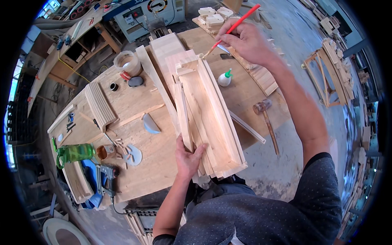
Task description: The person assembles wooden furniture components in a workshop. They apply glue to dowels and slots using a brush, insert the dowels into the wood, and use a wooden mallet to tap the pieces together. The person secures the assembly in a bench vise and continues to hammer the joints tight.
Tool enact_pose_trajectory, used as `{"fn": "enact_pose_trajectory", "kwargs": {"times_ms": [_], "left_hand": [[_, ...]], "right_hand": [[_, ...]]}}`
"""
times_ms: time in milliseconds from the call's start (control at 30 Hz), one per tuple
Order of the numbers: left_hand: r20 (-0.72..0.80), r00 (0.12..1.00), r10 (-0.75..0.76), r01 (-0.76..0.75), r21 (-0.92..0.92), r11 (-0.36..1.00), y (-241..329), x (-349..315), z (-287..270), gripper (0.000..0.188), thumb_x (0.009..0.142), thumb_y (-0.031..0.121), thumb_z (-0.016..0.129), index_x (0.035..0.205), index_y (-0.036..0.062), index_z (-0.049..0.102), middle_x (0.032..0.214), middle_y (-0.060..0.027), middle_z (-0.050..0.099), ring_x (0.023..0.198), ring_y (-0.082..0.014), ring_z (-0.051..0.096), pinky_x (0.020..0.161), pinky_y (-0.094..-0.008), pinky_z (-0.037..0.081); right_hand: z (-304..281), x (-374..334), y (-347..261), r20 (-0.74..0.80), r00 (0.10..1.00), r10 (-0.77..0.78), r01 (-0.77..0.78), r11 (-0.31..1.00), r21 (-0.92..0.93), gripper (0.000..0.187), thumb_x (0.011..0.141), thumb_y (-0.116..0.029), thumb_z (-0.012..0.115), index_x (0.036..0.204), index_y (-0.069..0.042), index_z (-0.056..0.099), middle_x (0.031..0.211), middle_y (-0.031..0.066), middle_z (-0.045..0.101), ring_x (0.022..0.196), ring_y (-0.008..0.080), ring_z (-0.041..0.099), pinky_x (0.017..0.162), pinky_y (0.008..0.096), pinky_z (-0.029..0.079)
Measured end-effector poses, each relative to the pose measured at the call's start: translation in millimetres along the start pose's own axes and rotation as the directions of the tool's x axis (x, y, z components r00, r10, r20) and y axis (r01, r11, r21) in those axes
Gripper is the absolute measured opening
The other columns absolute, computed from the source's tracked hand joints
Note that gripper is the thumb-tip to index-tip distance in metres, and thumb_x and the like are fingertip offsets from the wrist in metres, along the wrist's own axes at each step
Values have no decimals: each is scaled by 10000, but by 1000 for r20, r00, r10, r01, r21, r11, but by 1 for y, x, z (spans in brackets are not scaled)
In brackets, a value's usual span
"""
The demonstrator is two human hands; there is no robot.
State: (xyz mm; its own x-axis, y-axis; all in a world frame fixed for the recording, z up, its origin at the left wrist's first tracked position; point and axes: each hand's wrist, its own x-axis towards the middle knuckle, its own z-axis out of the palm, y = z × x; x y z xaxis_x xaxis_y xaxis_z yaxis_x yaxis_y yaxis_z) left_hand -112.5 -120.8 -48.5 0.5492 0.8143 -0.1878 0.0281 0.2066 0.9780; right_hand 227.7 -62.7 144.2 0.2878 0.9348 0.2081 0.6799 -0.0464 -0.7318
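Note:
A long, pale wooden box [212, 110], open at the top, lies at a slant across the bench in front of me. My left hand [190, 158] grips its near left side, thumb on top of the wood and fingers partly hidden. Close to that hand, a narrow wooden strip [182, 116] runs along the box's left side. Raised over the far end, my right hand [243, 41] is closed on a thin paintbrush [241, 20] with a red handle. The brush's bristles point down at the box's far right corner and look very near it or touching.
Right of the box are a white glue bottle [224, 78] with a green cap and a mallet [263, 108]. At left lie a ridged wooden piece [97, 104], a green bottle [75, 154], a nail gun [109, 179] and several dowels. A plastic tub [127, 62] stands farther back.

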Motion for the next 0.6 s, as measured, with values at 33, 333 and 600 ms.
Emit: {"fn": "enact_pose_trajectory", "kwargs": {"times_ms": [33,333,600], "left_hand": [[-5,1000,-6,6,3,1000,1,0,1,690,871,19,817,1424,-66,414,1240,-162,650,1104,-214,667,957,-348,574],[-37,998,44,-42,72,997,-1,-3,3,677,868,23,818,1414,-54,425,1215,-155,665,1060,-198,677,915,-336,586],[-93,995,46,-47,-1,999,-7,-5,7,634,857,24,827,1376,-25,465,1204,-124,659,1056,-180,664,925,-332,571]], "right_hand": [[2,3,0,-8,1000,-9,9,1000,15,89,1011,-48,598,1035,8,662,981,75,731,897,102,682,822,253,563],[23,8,-18,-64,980,-189,180,975,-129,174,965,-185,637,972,-13,660,746,151,677,681,271,673,664,403,514],[36,25,-21,-98,939,-330,294,916,-272,212,962,-219,643,959,-8,648,765,213,684,770,414,686,721,479,536]]}}
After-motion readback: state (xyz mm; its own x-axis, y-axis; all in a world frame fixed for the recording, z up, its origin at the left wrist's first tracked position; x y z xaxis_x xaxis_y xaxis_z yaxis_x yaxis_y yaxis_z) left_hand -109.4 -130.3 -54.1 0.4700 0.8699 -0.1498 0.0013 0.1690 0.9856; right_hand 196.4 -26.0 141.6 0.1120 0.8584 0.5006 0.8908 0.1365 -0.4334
